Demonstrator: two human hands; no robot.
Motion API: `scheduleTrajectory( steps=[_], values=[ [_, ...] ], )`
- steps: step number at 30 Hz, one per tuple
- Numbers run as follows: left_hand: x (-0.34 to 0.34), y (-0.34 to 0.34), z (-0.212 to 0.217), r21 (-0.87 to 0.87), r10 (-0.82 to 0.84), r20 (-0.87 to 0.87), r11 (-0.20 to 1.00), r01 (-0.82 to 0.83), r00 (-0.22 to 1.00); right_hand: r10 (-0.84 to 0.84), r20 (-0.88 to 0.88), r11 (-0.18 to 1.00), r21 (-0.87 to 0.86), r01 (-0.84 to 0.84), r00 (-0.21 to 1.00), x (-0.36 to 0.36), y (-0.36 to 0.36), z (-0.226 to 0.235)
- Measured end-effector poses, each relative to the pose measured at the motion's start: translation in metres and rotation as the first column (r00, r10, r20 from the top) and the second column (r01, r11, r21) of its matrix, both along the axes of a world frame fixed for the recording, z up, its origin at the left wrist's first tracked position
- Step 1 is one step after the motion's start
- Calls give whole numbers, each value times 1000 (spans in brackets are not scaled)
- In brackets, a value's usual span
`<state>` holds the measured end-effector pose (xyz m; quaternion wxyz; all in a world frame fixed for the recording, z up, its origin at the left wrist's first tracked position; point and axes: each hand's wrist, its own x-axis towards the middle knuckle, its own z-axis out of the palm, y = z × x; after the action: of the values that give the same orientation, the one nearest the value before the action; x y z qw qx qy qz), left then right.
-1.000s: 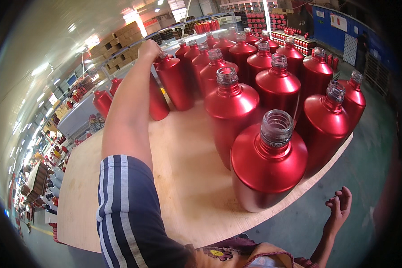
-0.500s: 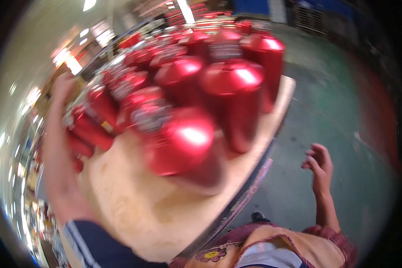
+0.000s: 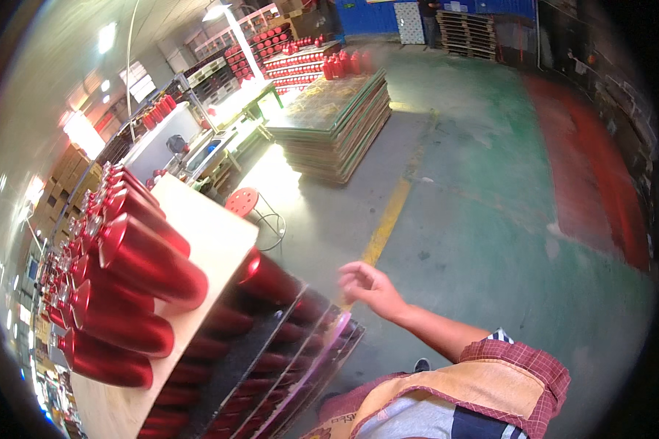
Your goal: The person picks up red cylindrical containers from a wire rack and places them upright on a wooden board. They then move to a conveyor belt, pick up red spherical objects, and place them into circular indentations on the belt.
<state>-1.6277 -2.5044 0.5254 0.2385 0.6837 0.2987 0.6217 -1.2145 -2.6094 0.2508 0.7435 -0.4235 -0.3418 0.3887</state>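
My right hand [image 3: 370, 287] hovers near the side of a tiered stack, empty, with its fingers loosely bent and apart. Pale wooden boards make up this stack, and the top board [image 3: 216, 238] carries shiny red metal bottles [image 3: 150, 252] with silvery necks, at the lower left. More red bottles [image 3: 260, 274] stand in the tiers below, partly in shadow. Hand and bottles do not touch. My left hand is out of view.
A tall pile of flat boards [image 3: 337, 124] stands ahead, red bottles [image 3: 344, 64] at its far end. A red round stool [image 3: 243, 201] sits between it and the near stack. Wooden pallets [image 3: 467, 35] lean at the back. A yellow line [image 3: 392, 216] crosses the green-grey floor.
The view has swung to the right, so the bottles now lie farther left. My left arm has left the picture. My right hand now shows nearer the stack's side.
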Motion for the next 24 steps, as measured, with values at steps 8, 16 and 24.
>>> scheduleTrajectory(
  steps=[8, 16, 24],
  values=[
    [289, -52, -246, -901, -812, 177, 93, 423, 556, -21, -53, 999, -26, 20, 998, 153, -13, -10],
    [617, 38, -342, -886, -910, 303, -161, 435, 282, -472, 81, 812, -348, 468, 878, 448, -89, -105],
    [930, 141, -307, -805, -841, 499, -359, 472, 211, -938, 147, 72, -804, 590, 314, 592, -280, -207]
  ],
)
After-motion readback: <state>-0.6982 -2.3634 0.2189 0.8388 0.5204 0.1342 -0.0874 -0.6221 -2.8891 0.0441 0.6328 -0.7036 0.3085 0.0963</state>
